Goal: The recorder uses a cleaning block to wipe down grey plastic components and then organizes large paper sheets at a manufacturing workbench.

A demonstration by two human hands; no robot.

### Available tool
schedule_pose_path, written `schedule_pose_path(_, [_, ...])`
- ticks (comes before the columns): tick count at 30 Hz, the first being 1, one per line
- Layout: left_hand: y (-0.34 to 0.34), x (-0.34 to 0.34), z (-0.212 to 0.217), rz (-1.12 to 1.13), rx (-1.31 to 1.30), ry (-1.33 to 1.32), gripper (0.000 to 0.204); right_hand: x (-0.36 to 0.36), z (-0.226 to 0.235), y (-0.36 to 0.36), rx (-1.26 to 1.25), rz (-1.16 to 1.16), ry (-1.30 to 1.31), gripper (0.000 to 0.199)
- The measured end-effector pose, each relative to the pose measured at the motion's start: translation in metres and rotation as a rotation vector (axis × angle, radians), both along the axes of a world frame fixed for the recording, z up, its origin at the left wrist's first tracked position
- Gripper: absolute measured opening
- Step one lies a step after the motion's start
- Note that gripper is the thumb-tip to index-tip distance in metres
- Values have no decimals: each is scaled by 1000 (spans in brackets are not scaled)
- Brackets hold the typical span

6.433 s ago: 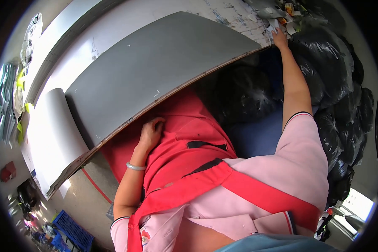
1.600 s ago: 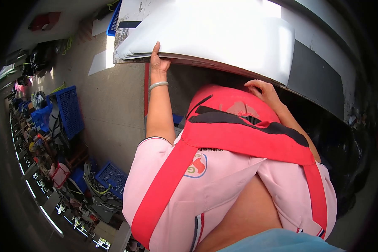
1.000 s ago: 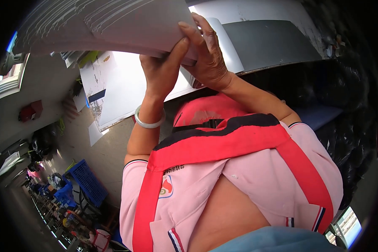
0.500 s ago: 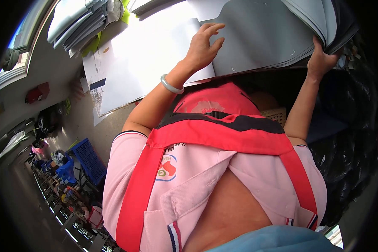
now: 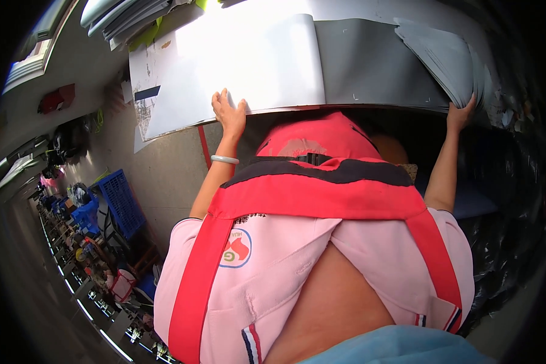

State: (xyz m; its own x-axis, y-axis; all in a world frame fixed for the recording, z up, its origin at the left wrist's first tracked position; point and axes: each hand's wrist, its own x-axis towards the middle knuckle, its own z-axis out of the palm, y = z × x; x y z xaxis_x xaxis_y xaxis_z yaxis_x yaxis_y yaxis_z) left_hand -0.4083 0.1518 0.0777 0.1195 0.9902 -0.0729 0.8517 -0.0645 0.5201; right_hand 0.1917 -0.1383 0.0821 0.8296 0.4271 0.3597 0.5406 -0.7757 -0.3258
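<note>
Two hands on the work, both at the near edge of the tabletop [image 5: 370,9]. The left hand [image 5: 227,112] lies flat with fingers spread on the near edge of a large white flat sheet of card or board [image 5: 236,67], pressing rather than gripping; a pale bangle [image 5: 224,159] sits on that wrist. The right hand [image 5: 461,115] reaches up to the lower corner of a fanned stack of thin grey sheets [image 5: 446,57]; fingers appear curled at the stack's edge, but whether they pinch it closed cannot be told from this angle.

The white sheet lies to the left, overlapping a broad grey flat sheet [image 5: 370,64] that spreads beneath the fanned stack on the right.

Judgement on handling: single sheets look light, thin and flexible; the fanned edges droop and splay, so they likely slide on one another. The stack as a whole is probably heavier and prone to shedding sheets if lifted by one corner. Large area means a sheet will sag or crease if held at one point. Best hold: two hands well apart along one long edge, or palms under the stack.

Blue plastic crates [image 5: 118,200] stand on the floor at left.
</note>
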Motion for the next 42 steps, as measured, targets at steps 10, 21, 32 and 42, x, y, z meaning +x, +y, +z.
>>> schedule_pose_path(10, [34, -93, -13, 872, -373, -1198, 60, -15, 15, 42, 14, 9, -126, 72])
schedule_pose_path(21, [76, 41, 167, -153, 303, -1069, 45, -313, 150, 246, 305, 1158, 524, 77])
schedule_pose_path(32, [-47, 201, 141, -1056, 146, -680, 29, -186, 173, 218, 456, 599, 433, 52])
schedule_pose_path(42, [-12, 29, 53, -298, -316, -508, 21, 52, 12, 47, 687, -327, 602, 57])
